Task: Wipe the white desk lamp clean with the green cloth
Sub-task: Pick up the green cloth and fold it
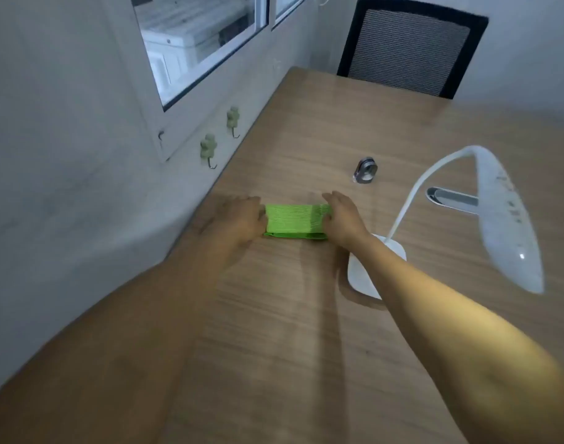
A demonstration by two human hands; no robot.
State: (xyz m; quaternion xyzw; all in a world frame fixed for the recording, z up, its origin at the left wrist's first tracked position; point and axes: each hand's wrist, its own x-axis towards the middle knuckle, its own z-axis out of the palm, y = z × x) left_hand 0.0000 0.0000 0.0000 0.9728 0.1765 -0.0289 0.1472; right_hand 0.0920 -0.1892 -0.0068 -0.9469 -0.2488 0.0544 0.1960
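A folded green cloth [293,221] lies flat on the wooden table [306,315], near the wall. My left hand [240,217] rests on its left end and my right hand [343,219] on its right end, fingers laid over the edges. The white desk lamp stands just right of my right forearm: its flat base [362,274] is on the table, a thin curved neck [412,193] rises from it, and the long oval head [504,225] hangs to the right, with dark specks on its surface.
A small shiny metal object [364,170] sits on the table beyond the cloth. A black mesh chair [408,46] stands at the table's far end. The wall at left carries two green hooks [208,149] below a window [197,43].
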